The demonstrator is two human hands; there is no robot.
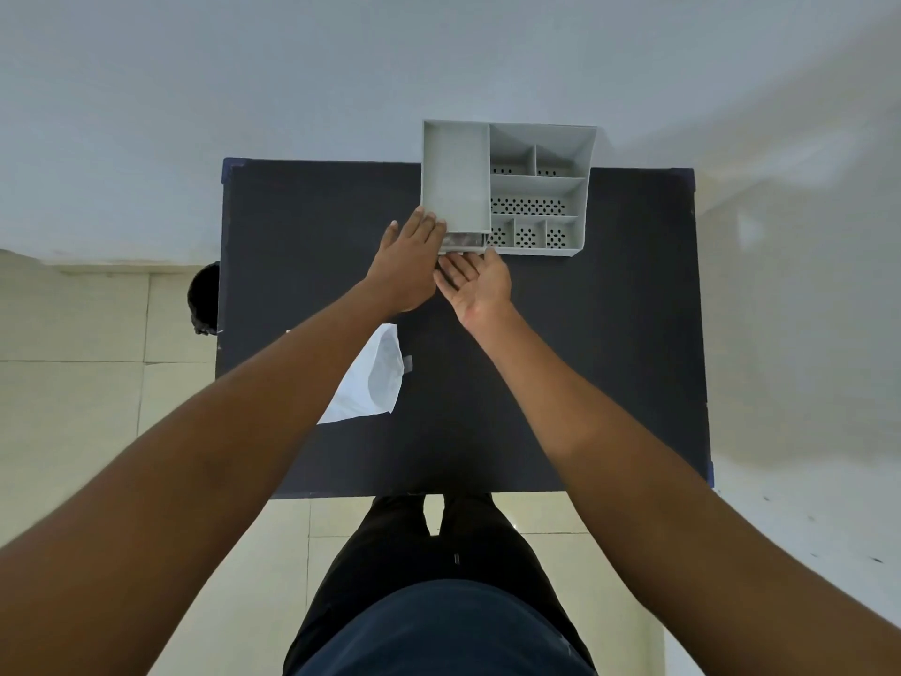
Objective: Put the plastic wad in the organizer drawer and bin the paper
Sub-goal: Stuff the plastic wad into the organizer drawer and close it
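A grey plastic organizer [536,187] stands at the far edge of the black table [609,334]. Its drawer [463,242] sticks out slightly at the front left, with something shiny and crinkled, the plastic wad, showing inside it. My left hand [407,261] lies flat, fingers resting on the organizer's front left corner beside the drawer. My right hand [475,283] is palm up with fingers spread, fingertips touching the drawer front. A white sheet of paper [373,383] lies on the table under my left forearm, which partly hides it.
A dark round bin [205,300] stands on the tiled floor just off the table's left edge. The organizer's right side holds several open compartments with perforated bottoms. A small grey scrap [407,363] lies beside the paper.
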